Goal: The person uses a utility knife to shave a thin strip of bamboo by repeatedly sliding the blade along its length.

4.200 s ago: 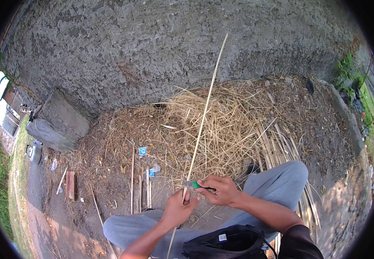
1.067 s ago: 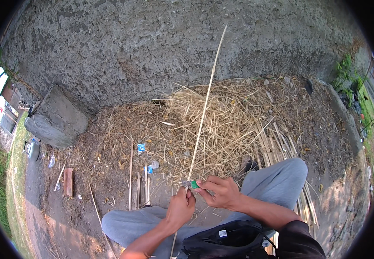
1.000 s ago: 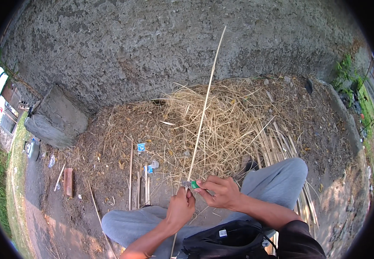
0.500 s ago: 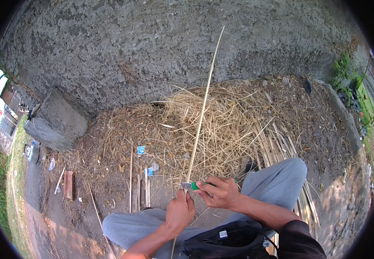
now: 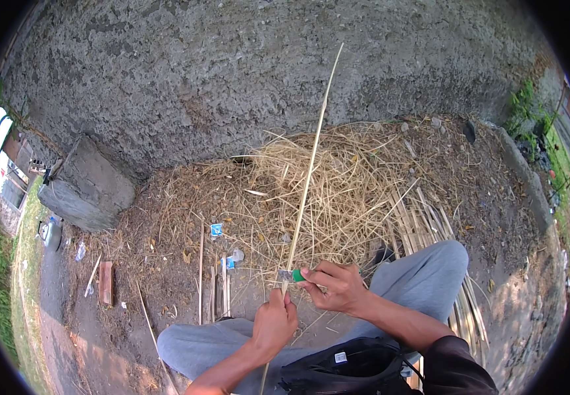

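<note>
A long, pale bamboo strip rises away from me, its thin tip in front of the wall. My left hand is closed round its lower part, and the near end runs down between my legs. Just beyond those fingers, the short metal blade of a knife lies across the strip. My right hand grips this knife by its green handle, most of which the fingers hide. Both hands are close together over the space between my bent knees.
A heap of bamboo shavings lies ahead against a rough grey wall. Split bamboo strips spread by my right knee. To the left are a reddish block, blue packets, a concrete block and a kettle.
The knife has moved slightly away from me along the strip, so its blade sits a little farther from my left hand. My left hand keeps its hold.
</note>
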### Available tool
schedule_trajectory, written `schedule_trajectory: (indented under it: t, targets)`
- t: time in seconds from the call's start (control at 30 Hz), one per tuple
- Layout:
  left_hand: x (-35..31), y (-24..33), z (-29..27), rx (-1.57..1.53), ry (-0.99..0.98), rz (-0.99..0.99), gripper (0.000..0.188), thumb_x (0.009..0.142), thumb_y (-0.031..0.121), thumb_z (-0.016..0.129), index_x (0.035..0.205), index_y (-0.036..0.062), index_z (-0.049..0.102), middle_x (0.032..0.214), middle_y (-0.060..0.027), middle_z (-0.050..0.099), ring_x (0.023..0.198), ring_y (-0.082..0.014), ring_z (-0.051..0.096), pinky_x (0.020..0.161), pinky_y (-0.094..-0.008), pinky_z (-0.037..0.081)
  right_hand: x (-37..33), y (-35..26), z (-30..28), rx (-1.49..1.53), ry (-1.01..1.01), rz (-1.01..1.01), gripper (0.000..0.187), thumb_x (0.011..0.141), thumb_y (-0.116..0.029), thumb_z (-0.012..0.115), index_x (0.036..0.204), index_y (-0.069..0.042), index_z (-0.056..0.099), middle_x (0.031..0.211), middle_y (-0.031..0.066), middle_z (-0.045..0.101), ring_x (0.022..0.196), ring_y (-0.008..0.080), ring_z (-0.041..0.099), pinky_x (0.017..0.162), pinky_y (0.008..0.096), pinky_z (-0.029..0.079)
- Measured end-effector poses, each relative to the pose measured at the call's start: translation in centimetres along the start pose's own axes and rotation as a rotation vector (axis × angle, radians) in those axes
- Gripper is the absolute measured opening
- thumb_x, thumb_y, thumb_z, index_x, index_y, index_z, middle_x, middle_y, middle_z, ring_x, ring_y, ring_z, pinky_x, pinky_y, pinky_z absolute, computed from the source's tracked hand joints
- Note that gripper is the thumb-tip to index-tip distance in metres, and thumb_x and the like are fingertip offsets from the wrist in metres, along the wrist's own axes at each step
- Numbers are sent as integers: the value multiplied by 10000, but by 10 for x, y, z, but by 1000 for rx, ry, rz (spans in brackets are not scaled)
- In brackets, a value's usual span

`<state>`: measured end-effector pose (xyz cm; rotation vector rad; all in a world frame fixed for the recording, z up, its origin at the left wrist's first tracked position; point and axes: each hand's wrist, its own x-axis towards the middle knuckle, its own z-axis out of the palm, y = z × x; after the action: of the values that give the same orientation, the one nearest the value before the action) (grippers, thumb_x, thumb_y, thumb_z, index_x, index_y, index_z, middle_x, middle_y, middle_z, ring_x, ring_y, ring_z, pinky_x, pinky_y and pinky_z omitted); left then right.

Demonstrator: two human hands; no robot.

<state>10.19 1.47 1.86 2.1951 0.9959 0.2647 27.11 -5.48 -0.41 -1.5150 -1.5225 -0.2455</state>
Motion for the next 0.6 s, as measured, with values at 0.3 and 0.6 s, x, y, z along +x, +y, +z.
schedule_trajectory:
  t: [0.3, 0.6]
  targets:
    - [-4, 2, -1, -35, -8, -11, 119, 878, 71, 543, 913, -28, 485, 597, -227, 578, 548, -398, 609, 511, -474, 465, 5, 6, -3, 1, 37, 33, 232, 701, -101, 809, 908, -74, 708, 681, 22, 597, 448, 158, 536, 373, 284, 409]
    - [-9, 6, -4, -44, -38, 5, 137, 869, 70, 542, 939, -30, 480, 593, -242, 583, 569, -439, 613, 529, -512, 482, 3, 12, -2, 7, 29, 63, 205, 732, -91, 794, 917, -64, 712, 674, 50, 624, 449, 165, 543, 370, 298, 394]
